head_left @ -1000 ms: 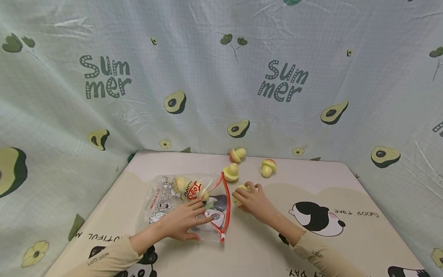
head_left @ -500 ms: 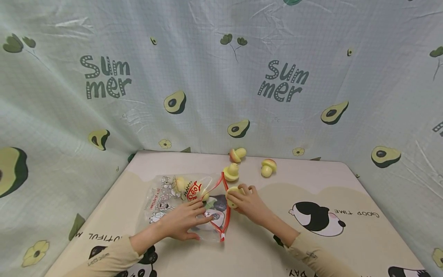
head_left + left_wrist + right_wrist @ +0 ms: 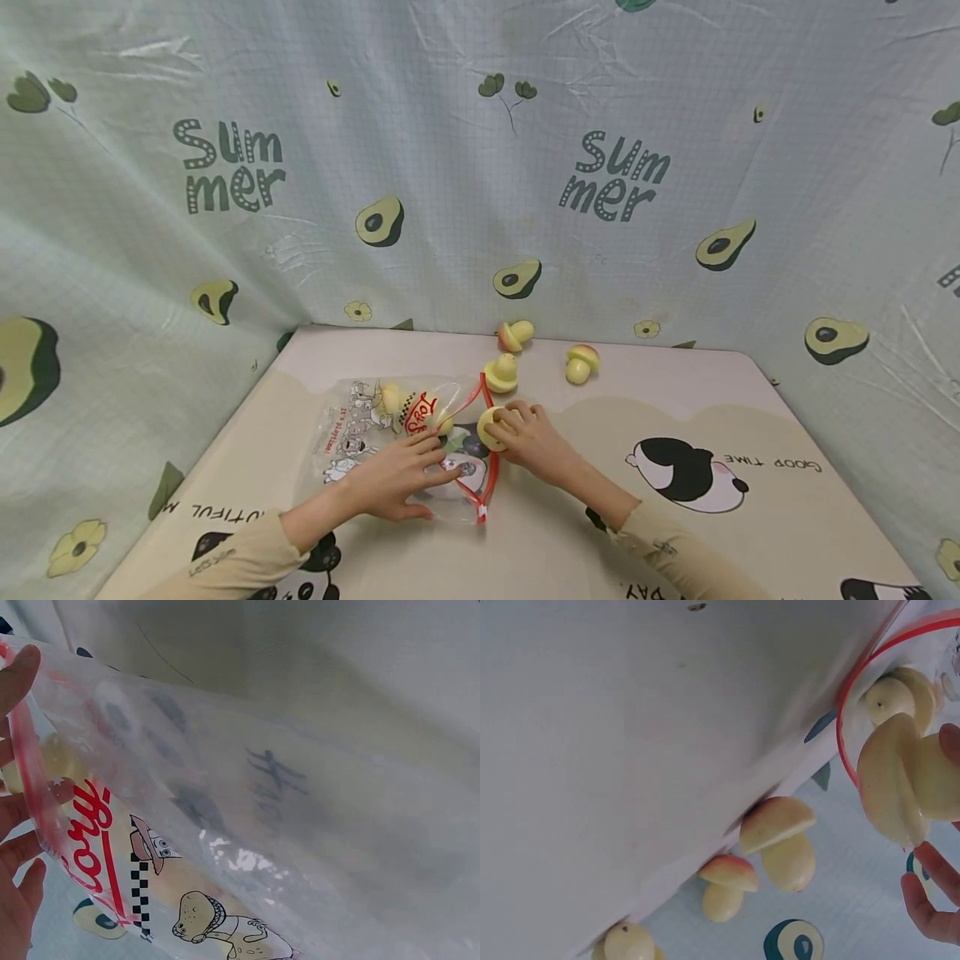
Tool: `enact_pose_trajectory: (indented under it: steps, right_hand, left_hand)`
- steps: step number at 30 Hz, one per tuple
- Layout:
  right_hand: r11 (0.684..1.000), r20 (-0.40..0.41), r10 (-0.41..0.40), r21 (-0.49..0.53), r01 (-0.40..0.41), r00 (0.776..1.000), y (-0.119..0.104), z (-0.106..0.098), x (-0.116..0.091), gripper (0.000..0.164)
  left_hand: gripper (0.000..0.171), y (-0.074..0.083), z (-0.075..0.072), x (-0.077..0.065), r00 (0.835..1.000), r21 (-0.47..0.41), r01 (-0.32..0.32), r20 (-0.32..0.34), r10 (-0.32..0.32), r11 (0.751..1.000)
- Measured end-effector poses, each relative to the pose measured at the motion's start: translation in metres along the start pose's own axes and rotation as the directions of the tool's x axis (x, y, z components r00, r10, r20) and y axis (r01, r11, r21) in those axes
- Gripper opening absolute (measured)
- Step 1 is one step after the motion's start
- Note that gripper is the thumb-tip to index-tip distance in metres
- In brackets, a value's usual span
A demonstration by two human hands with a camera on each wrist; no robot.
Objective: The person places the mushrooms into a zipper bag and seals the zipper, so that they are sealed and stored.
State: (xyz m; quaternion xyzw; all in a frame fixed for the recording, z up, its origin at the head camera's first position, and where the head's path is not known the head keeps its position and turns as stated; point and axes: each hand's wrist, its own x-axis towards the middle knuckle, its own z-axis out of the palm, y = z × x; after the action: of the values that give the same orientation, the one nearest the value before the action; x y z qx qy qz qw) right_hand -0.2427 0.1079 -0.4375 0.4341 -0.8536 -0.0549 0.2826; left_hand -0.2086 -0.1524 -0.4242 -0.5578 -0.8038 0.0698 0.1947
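A toy mushroom point(image 3: 491, 429), pale yellow, is gripped by my right hand point(image 3: 532, 442) right at the mouth of a clear zip bag point(image 3: 337, 442). In the right wrist view, the held mushroom point(image 3: 889, 776) overlaps the bag's red rim point(image 3: 843, 712), and another mushroom point(image 3: 892, 697) shows inside that opening. My left hand point(image 3: 393, 479) rests on the bag, fingers extended and thumb apart, at the upper red edge. The left wrist view has the fingers point(image 3: 15, 855) beside the red strip point(image 3: 30, 765). Yellow shapes point(image 3: 392, 397) show through the printed film.
Three more toy mushrooms lie behind the bag: one close to its mouth point(image 3: 501, 373), one at the back edge point(image 3: 516, 335) and one farther right point(image 3: 582, 364). A printed cloth curtain point(image 3: 450, 167) rises behind the table point(image 3: 697, 379).
My right hand has moved left with the mushroom, from beside the bag to its red-rimmed mouth. My left hand and the bag have stayed in place.
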Motion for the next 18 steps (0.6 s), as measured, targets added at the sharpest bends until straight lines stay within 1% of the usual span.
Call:
enact_pose_trajectory:
  steps: [6,9,18]
  right_hand:
    - [1.000,-0.030,-0.029,0.009,0.030,0.999,-0.0013,0.0034,0.0021,0.047]
    - [0.999,-0.031,-0.036,0.003,0.036,0.999,-0.0013,0.0052,0.0026,0.047]
    - [1.000,-0.032,-0.008,0.028,0.009,0.999,-0.0011,0.0086,0.0042,0.050]
  left_hand:
    - [0.062,0.0002,0.0012,-0.0010,1.000,-0.001,-0.006,-0.009,0.006,1.000]
    - [0.062,0.0000,0.0018,-0.0013,1.000,0.003,-0.007,-0.014,0.007,1.000]
    - [0.063,0.0001,0.0013,-0.0010,1.000,0.003,-0.009,-0.020,0.009,1.000]
